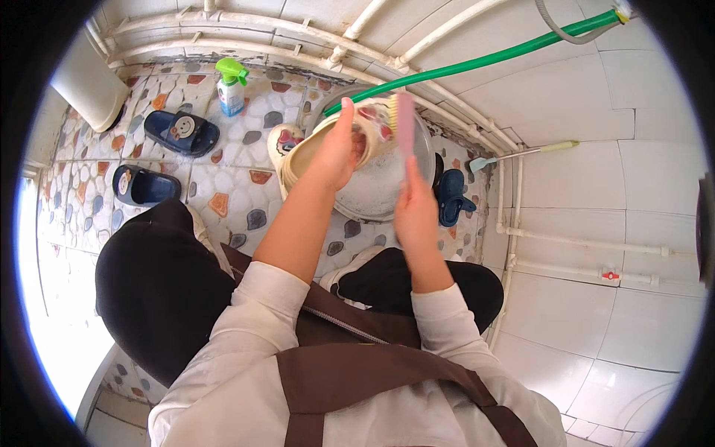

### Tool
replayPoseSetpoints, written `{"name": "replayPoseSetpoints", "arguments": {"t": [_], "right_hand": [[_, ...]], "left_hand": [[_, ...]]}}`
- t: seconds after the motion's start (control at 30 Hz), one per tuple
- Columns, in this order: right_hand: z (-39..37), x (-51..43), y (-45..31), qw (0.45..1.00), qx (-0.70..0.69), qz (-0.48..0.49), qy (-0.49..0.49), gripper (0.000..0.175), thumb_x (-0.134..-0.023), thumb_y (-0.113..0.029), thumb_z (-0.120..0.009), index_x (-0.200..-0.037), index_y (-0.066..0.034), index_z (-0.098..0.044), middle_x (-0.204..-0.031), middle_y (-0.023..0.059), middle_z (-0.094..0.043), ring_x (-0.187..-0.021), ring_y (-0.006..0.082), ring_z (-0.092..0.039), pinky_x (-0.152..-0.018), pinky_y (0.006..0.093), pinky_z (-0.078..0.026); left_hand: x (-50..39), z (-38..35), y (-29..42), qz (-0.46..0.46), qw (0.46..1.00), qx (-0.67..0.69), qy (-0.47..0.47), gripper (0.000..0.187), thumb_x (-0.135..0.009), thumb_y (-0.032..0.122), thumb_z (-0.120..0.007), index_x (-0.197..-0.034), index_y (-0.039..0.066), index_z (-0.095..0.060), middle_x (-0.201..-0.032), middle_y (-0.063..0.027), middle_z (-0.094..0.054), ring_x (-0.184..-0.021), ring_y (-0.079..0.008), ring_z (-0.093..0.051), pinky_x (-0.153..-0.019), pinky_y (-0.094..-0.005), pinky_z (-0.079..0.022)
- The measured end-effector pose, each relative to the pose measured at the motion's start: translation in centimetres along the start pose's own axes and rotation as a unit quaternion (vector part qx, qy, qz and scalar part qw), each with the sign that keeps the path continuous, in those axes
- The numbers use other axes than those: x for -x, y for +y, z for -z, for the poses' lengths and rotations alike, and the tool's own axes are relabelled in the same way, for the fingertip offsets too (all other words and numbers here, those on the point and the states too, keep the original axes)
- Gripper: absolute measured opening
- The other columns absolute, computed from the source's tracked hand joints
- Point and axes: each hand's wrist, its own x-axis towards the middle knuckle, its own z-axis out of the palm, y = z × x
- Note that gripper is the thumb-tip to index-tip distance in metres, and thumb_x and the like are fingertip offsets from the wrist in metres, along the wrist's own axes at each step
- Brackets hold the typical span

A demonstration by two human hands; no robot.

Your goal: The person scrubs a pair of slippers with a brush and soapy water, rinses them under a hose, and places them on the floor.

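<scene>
My left hand (pixel 338 148) holds a cream clog with red decorations (pixel 304 153), its fingers inside the shoe's opening. In my right hand (pixel 414 207) is a pink-handled scrub brush (pixel 405 125), slightly blurred, its yellow bristles against the clog's decorated toe. Both are above a round metal basin (pixel 368 204) holding foamy water. A second cream clog (pixel 277 139) shows partly behind the held one, to its left. The end of a green hose (pixel 475 60) reaches over the basin's far side.
A spray bottle (pixel 230 92) stands on the pebble-patterned floor near two dark slippers (pixel 181 133) (pixel 146 185). Blue clogs (pixel 453 195) lie right of the basin. Wall pipes (pixel 357 70) run behind it, and a long-handled brush (pixel 525 155) leans at the right.
</scene>
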Motion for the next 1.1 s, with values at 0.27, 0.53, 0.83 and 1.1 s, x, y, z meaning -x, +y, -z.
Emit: {"name": "replayPoseSetpoints", "arguments": {"t": [0.27, 0.53, 0.83, 1.1], "right_hand": [[-0.9, 4.2, -5.9, 0.989, -0.062, -0.013, -0.132, 0.055, -0.09, -0.006, -0.052, -0.142, -0.0047, -0.037, -0.098, 0.0238, -0.06, -0.088, 0.0377, -0.06, -0.077, 0.0421, -0.048], [0.0, -0.8, -1.0, 0.996, -0.064, -0.055, 0.038, 0.054, -0.091, -0.006, -0.051, -0.143, -0.0064, -0.037, -0.098, 0.0231, -0.06, -0.085, 0.0375, -0.06, -0.077, 0.0414, -0.048], [-1.7, 4.9, -5.3, 0.99, -0.041, -0.003, -0.139, 0.057, -0.089, -0.006, -0.052, -0.144, -0.0049, -0.035, -0.093, 0.0223, -0.058, -0.087, 0.0376, -0.058, -0.077, 0.0422, -0.048], [1.2, -1.6, -0.7, 0.991, -0.056, 0.037, 0.117, 0.058, -0.093, -0.011, -0.05, -0.147, -0.0099, -0.029, -0.086, 0.0186, -0.053, -0.08, 0.0366, -0.056, -0.071, 0.0448, -0.047]], "left_hand": [[-0.7, 3.5, 2.6, -0.08, 0.991, 0.085, 0.069, 0.036, -0.094, 0.02, -0.059, -0.122, -0.001, -0.051, -0.117, -0.012, -0.061, -0.104, -0.0221, -0.061, -0.086, -0.0348, -0.053], [-0.9, 1.5, -0.7, 0.049, 0.993, 0.074, 0.082, 0.031, -0.095, 0.008, -0.049, -0.123, -0.006, -0.05, -0.123, -0.0187, -0.057, -0.111, -0.0318, -0.058, -0.096, -0.0441, -0.049], [-1.1, 3.7, 3.1, -0.006, 0.975, 0.167, 0.146, 0.032, -0.097, 0.01, -0.045, -0.125, -0.003, -0.048, -0.127, -0.0186, -0.055, -0.116, -0.032, -0.055, -0.101, -0.0482, -0.044], [0.4, 0.2, 1.1, 0.088, 0.994, 0.051, 0.036, 0.031, -0.097, 0.01, -0.046, -0.124, -0.006, -0.049, -0.122, -0.0183, -0.057, -0.111, -0.0316, -0.058, -0.097, -0.0455, -0.049]]}}
